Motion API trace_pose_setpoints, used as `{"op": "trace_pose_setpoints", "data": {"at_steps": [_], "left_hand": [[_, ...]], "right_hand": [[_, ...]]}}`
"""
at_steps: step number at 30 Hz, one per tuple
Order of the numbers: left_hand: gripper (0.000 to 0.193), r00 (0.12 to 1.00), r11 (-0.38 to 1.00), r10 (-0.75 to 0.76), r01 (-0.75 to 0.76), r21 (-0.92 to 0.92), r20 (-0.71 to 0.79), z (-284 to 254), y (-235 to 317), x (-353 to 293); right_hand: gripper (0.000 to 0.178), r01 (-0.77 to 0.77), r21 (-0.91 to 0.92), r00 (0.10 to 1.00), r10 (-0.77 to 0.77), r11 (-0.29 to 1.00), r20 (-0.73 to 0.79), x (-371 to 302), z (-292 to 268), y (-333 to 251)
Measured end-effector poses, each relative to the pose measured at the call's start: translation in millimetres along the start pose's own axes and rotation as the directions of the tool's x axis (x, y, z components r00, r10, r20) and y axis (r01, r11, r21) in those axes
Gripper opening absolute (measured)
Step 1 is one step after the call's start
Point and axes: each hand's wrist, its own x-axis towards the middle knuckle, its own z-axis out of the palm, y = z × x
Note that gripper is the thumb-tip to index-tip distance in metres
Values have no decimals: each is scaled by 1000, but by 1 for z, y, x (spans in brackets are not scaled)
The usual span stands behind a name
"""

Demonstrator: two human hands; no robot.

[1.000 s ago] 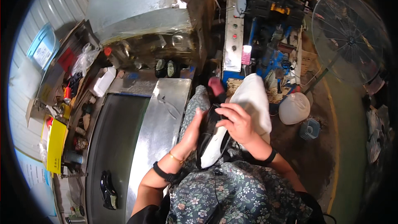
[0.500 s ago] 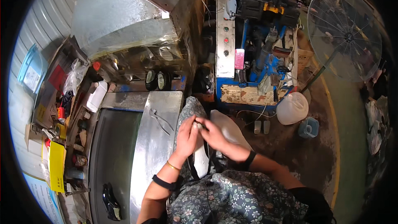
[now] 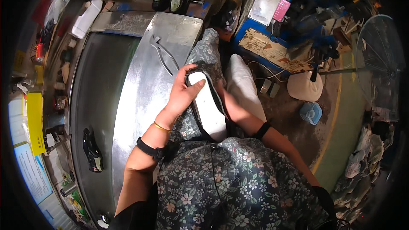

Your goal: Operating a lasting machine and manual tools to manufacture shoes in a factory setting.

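A shoe (image 3: 207, 104) with a broad white face and a black rim lies lengthwise over my lap. My left hand (image 3: 184, 93) is closed on its far end, thumb flat on the white face and fingers round the edge. Against the right side of the shoe, my right hand (image 3: 226, 102) is closed along the rim; its fingers are partly hidden and blurred. A pair of metal pliers (image 3: 162, 55) lies just beyond my left hand on a shiny metal plate (image 3: 138, 87).
Left of the plate runs a dark belt (image 3: 106, 76) bearing a black shoe (image 3: 91, 151). Two more black shoes (image 3: 170, 0) stand on the far ledge. A white jug (image 3: 304, 86), a blue tub (image 3: 311, 113) and a standing fan (image 3: 379, 64) are on the right.
My hands were together over the shoe's far end; now they are apart, left on that end and right along the side. The shoe's white face shows more fully. The view has tilted downward and turned.
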Motion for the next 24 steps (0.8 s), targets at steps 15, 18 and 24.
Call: {"op": "trace_pose_setpoints", "data": {"at_steps": [15, 18, 24], "left_hand": [[50, 991, 857, 93, -128, 500, 94, -17, -15, 35], [56, 953, 949, -204, 249, -195, 224, -21, 2, 22], [41, 941, 419, 109, 248, 873, -320, -4, 9, -12]], "right_hand": [[55, -11, -902, 934, -317, 432, -164, -16, 15, -3], [65, 300, -713, 923, -381, 634, 50, -25, 11, 10], [73, 388, -666, 893, -438, 637, 102, -6, 44, 11]]}}
